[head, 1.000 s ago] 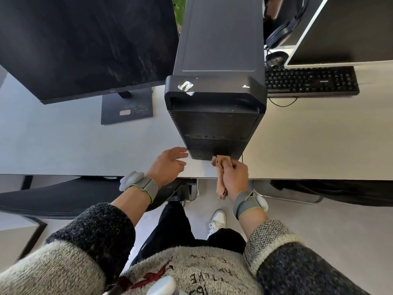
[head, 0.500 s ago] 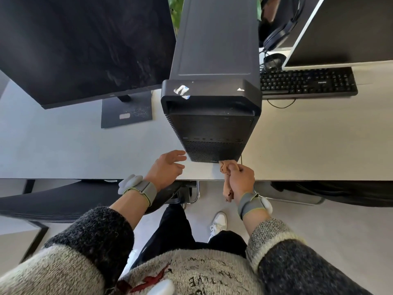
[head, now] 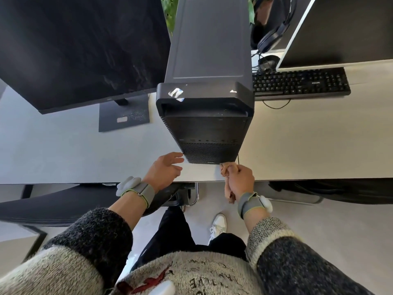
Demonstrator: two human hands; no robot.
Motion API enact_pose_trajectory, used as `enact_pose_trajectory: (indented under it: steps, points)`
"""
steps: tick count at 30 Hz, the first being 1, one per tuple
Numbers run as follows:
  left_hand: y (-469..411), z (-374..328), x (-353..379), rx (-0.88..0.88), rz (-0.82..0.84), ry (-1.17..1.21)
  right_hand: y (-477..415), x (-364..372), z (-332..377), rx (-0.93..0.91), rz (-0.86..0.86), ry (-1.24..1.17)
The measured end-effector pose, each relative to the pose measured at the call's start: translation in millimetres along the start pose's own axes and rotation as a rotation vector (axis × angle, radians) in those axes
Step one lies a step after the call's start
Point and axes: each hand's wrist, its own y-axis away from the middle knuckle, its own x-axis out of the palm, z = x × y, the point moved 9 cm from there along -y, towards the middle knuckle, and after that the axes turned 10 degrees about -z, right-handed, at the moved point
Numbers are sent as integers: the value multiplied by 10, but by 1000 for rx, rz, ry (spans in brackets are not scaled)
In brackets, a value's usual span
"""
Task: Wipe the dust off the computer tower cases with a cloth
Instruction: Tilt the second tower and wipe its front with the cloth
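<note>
A black computer tower case (head: 207, 116) stands upright on the white desk (head: 308, 141), its meshed front facing me. My right hand (head: 241, 179) grips a tan cloth (head: 227, 168) and holds its bunched end against the bottom right corner of the tower's front; the rest of the cloth hangs down below the desk edge. My left hand (head: 163, 169) hovers with relaxed, spread fingers just left of the tower's lower front corner, holding nothing.
A large dark monitor (head: 80, 47) on a stand is left of the tower. A black keyboard (head: 301, 83), a second monitor (head: 344, 30) and headphones (head: 274, 33) lie to the right. A thin cable runs down beside the tower's right corner. A chair (head: 53, 205) is below the desk edge.
My right hand has slid the cloth rightward along the bottom edge of the tower's front to its right corner. My left hand has stayed near the left corner.
</note>
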Motion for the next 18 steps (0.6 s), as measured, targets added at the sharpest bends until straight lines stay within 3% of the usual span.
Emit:
enact_pose_trajectory:
  steps: [7, 12, 18]
  points:
    - [-2, 10, -30, 2, -5, -39, 99, -25, 111, 155, 28, -116]
    - [-11, -21, -42, 7, -4, -26, 408, -297, 518, 6, 15, -315]
    - [61, -200, -218, 42, -94, 62, 719, -527, 1043, -147, 46, -366]
